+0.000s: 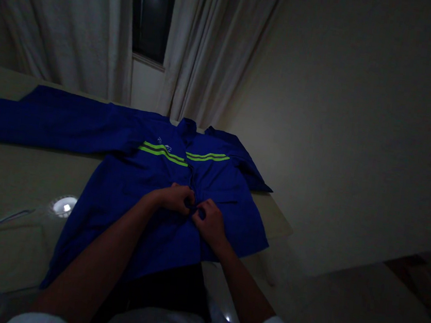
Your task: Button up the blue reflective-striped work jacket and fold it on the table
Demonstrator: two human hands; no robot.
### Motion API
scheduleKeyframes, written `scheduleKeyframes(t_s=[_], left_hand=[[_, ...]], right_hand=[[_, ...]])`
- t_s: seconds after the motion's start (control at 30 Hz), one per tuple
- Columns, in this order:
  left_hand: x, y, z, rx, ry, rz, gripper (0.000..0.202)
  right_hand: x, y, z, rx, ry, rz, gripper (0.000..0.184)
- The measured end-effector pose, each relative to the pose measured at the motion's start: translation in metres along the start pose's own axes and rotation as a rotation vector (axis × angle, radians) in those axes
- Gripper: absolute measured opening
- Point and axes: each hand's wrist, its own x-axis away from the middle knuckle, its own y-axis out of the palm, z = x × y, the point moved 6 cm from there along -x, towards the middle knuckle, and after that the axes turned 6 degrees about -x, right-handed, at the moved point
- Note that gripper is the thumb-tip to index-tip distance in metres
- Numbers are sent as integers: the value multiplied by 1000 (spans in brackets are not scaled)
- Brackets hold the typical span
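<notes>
A blue jacket [133, 235] with green stripes [164, 153] lies spread face-up on a pale table [11, 174]. The left hand [174, 198] and right hand [210, 222] meet at its centre, both narrowly closed, gripping its front at mid-chest.

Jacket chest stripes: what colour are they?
The chest stripes are bright yellow-green, best seen in the head view.

The jacket [167, 177] lies on the table [15, 175], its sleeve [49, 122] reaching toward 9 o'clock, with the left hand [174, 198] and right hand [209, 223] together on its front. Behind the table at 12 o'clock, the window [151, 14] stands between curtains [208, 52], and a wall [340, 119] lies at 3 o'clock.
</notes>
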Motion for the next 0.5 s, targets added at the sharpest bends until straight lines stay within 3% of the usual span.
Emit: scheduleKeyframes(t_s=[0.17, 0.5], left_hand=[[1, -2, 6, -63, 57, 93, 15], [1, 0, 9, -60, 11, 31, 14]], right_hand=[[1, 2, -1, 34, -2, -44, 8], [1, 2, 4, -142, -99, -135, 11]])
